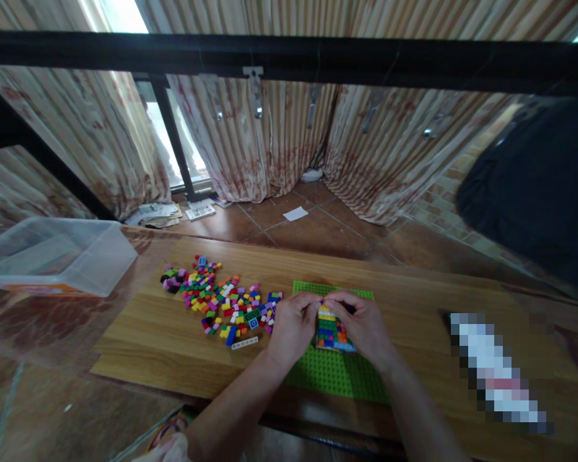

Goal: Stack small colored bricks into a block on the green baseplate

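I log the multicoloured plastic-brick panel [331, 333] over the green studded plastic baseplate [334, 380], long axis running near to far; left hand [293, 326] and right hand [367, 324], fingers clamped on its far end, partly cover it. Left of baseplate: loose multicoloured plastic bricks [252, 316].

From the person's head, the single view looks forward and down, fairly near the left hand [293, 326] and right hand [367, 322] below centre, with curtains [270, 144] farther off across the top.
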`<state>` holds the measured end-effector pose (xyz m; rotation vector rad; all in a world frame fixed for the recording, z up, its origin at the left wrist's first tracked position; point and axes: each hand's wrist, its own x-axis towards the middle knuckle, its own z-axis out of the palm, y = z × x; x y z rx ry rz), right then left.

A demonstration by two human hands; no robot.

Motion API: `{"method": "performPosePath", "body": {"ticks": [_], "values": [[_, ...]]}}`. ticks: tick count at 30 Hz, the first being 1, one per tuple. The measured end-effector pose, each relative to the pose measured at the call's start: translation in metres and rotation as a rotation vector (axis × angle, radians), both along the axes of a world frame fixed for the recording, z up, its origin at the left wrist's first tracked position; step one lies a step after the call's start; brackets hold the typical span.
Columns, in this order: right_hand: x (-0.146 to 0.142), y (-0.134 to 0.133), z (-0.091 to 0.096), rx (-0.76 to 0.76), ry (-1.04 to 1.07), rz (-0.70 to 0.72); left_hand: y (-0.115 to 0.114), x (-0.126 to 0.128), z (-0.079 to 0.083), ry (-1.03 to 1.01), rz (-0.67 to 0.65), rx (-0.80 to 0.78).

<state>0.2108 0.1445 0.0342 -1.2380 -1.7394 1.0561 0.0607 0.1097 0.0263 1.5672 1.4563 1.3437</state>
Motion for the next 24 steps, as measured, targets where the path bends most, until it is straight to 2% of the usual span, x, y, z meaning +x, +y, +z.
{"method": "performPosePath", "body": {"ticks": [9, 14, 17, 19, 21, 24], "values": [[0.003, -0.001, -0.001, -0.065, 0.003, -0.013, -0.005, 0.004, -0.002, -0.05, 0.005, -0.06], [0.006, 0.001, -0.003, -0.117, 0.037, -0.031, -0.004, -0.006, 0.006, -0.016, 0.012, -0.025], [0.009, 0.003, -0.002, -0.095, 0.074, -0.107, 0.004, -0.032, 0.014, 0.079, 0.085, -0.034], [0.012, 0.004, -0.001, -0.071, 0.083, -0.148, 0.01, -0.053, 0.018, 0.175, 0.16, -0.098], [0.013, 0.004, 0.0, -0.055, 0.076, -0.167, 0.013, -0.068, 0.02, 0.312, 0.169, -0.18], [0.013, 0.003, 0.002, -0.047, 0.055, -0.163, 0.01, -0.074, 0.02, 0.6, 0.178, -0.211]]}}
